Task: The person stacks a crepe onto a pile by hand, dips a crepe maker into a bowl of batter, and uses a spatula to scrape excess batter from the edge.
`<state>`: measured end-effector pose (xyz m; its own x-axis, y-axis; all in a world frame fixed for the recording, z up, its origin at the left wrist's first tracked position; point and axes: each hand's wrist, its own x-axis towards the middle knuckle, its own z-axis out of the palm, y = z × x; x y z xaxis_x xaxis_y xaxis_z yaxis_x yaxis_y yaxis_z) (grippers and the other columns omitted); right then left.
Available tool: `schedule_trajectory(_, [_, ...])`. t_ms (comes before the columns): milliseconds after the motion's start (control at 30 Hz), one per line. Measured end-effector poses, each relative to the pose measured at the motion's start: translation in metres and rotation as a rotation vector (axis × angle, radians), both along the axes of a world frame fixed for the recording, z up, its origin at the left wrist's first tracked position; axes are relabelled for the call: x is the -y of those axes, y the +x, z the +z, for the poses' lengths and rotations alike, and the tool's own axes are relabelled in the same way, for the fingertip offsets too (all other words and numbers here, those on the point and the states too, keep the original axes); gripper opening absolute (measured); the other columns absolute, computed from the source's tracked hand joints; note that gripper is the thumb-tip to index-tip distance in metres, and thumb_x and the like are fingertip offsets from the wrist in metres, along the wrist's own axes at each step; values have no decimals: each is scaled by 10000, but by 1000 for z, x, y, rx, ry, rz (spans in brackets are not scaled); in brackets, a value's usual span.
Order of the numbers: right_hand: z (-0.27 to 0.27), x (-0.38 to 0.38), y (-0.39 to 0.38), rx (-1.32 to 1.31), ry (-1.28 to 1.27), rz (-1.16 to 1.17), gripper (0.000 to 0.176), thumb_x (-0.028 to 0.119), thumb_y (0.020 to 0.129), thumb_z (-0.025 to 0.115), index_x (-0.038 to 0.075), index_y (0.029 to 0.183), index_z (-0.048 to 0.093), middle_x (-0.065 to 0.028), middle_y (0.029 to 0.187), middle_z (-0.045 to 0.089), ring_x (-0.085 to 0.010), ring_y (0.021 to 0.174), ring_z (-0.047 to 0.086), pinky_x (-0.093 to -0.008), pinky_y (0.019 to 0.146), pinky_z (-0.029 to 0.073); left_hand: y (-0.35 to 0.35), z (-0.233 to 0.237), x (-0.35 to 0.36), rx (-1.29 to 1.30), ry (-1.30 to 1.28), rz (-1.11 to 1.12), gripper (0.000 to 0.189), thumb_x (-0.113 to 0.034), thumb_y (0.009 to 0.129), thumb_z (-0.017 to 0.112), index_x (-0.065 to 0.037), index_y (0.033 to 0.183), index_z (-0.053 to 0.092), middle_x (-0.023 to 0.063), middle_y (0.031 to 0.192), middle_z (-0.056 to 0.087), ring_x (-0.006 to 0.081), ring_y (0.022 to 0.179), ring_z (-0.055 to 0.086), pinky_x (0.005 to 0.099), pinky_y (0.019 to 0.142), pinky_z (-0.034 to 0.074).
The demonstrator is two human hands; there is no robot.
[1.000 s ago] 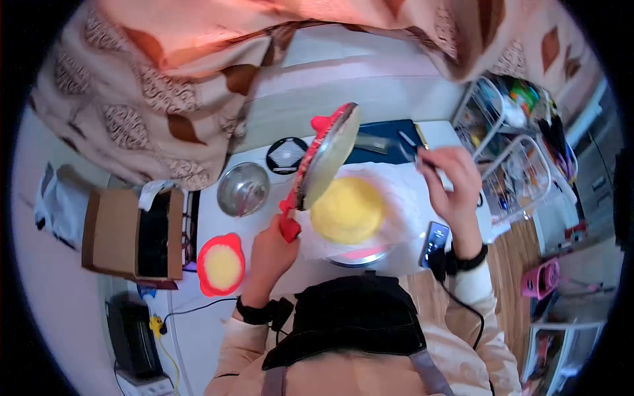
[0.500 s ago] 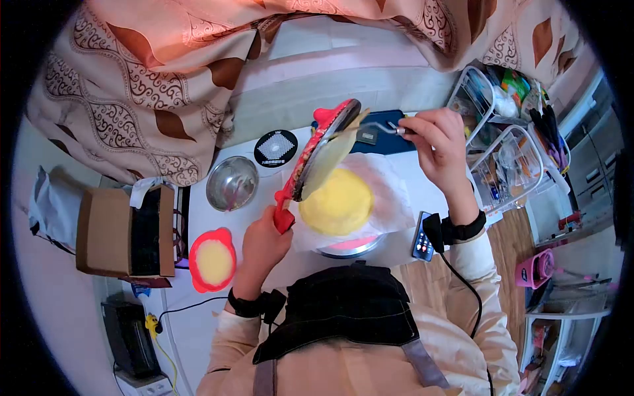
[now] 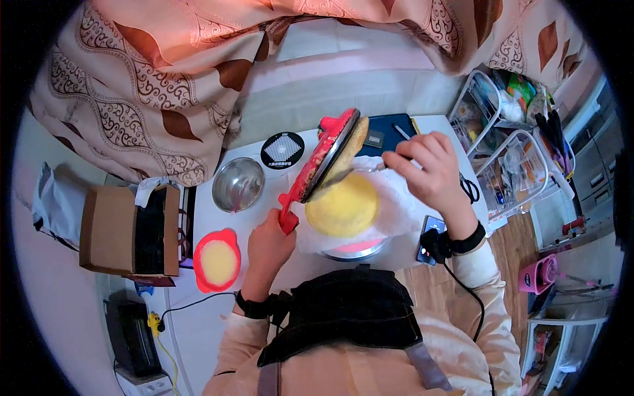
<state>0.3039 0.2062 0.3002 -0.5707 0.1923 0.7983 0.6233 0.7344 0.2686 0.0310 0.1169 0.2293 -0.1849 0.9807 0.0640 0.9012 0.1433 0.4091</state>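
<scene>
My left hand [image 3: 267, 245] is closed round the handle of a red crepe pan [image 3: 309, 173], which stands steeply tilted on its edge. A thin crepe [image 3: 351, 146] hangs along the pan's dark cooking face, its browned upper edge curling away. In my right hand [image 3: 430, 170] is a thin metal spatula [image 3: 338, 177], its blade slipped between crepe and pan near the lower part. Just below lies a round yellow stack of crepes [image 3: 342, 208] on white paper [image 3: 396, 198], over a round stand with a metallic rim [image 3: 363, 249].
A steel bowl [image 3: 238, 185] and a red dish of pale batter [image 3: 219, 261] sit at left, near a black round plate [image 3: 282, 151]. A dark blue board [image 3: 389, 135] lies behind. A phone [image 3: 426, 254] is at right, beside wire racks [image 3: 508, 165]. An open cardboard box [image 3: 109, 228] stands far left.
The spatula has moved down and toward the pan's lower part. The crepe's upper edge has curled further, showing its browned side. The pan stays tilted in my left hand.
</scene>
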Motion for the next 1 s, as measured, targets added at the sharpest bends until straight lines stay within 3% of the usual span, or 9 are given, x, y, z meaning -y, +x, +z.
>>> schedule_trajectory(267, [-13, 12, -1, 23, -56, -26, 238, 113, 621, 582, 136, 857, 601, -1, 808, 535, -166, 736, 518, -315, 677, 387, -1, -6, -4, 8, 12, -3, 243, -188, 710, 583, -61, 891, 482, 186, 690, 593, 376, 659, 582, 478, 584, 446])
schedule_trajectory(400, [-41, 26, 18, -88, -77, -27, 258, 103, 612, 616, 121, 870, 619, -11, 768, 537, -175, 729, 514, -315, 673, 384, 1, -8, -1, -43, 14, 33, 252, -208, 726, 587, -65, 902, 478, 167, 697, 599, 362, 645, 585, 458, 563, 449])
schedule_trajectory(467, [-62, 34, 31, -368, -232, -135, 241, 73, 631, 637, 105, 870, 626, -35, 766, 550, -197, 738, 515, -315, 682, 380, -1, -10, 2, -54, 19, 34, 257, -219, 732, 589, -67, 906, 477, 159, 700, 602, 357, 641, 586, 451, 555, 450])
schedule_trajectory(567, [-99, 53, 44, -563, -399, -295, 208, 42, 684, 623, 75, 889, 613, -64, 790, 559, -224, 749, 518, -321, 692, 378, -3, -19, 4, -116, 8, 31, 258, -232, 739, 590, -71, 907, 477, 149, 706, 606, 349, 643, 589, 436, 551, 452])
schedule_trajectory(733, [-151, 87, 63, -631, -490, -474, 207, 13, 762, 550, 39, 966, 574, -97, 821, 566, -245, 759, 525, -323, 697, 389, -2, -31, 5, -108, -72, 43, 257, -233, 740, 597, -73, 912, 492, 154, 722, 609, 361, 679, 587, 440, 576, 450])
schedule_trajectory(867, [-195, 104, 73, -898, -620, -554, 164, 45, 826, 503, 2, 981, 533, -141, 837, 570, -259, 707, 552, -334, 626, 443, -12, -48, 8, -49, -55, 70, 262, -223, 734, 598, -67, 924, 508, 172, 734, 608, 369, 702, 585, 440, 589, 450])
schedule_trajectory(933, [-216, 113, 79, -1164, -934, -651, 144, 75, 845, 490, -8, 958, 525, -137, 787, 577, -231, 658, 566, -325, 583, 452, -22, -60, 11, 167, 28, 131, 262, -215, 722, 603, -58, 917, 523, 193, 742, 602, 364, 730, 590, 424, 609, 453])
schedule_trajectory(967, [-240, 116, 88, -1176, -1055, -670, 166, 121, 856, 484, 0, 965, 518, -122, 712, 570, -197, 621, 560, -316, 556, 445, -35, -82, 15, 194, 177, 71, 187, -165, 733, 599, -33, 839, 519, 162, 673, 592, 301, 600, 597, 369, 525, 451])
schedule_trajectory(1000, [-258, 121, 93, -1177, -1056, -676, 166, 121, 856, 484, 0, 965, 518, -122, 712, 570, -197, 621, 560, -316, 556, 445, -40, -80, 21, 194, 173, 68, 187, -165, 733, 599, -33, 839, 519, 162, 673, 592, 301, 600, 597, 369, 525, 451])
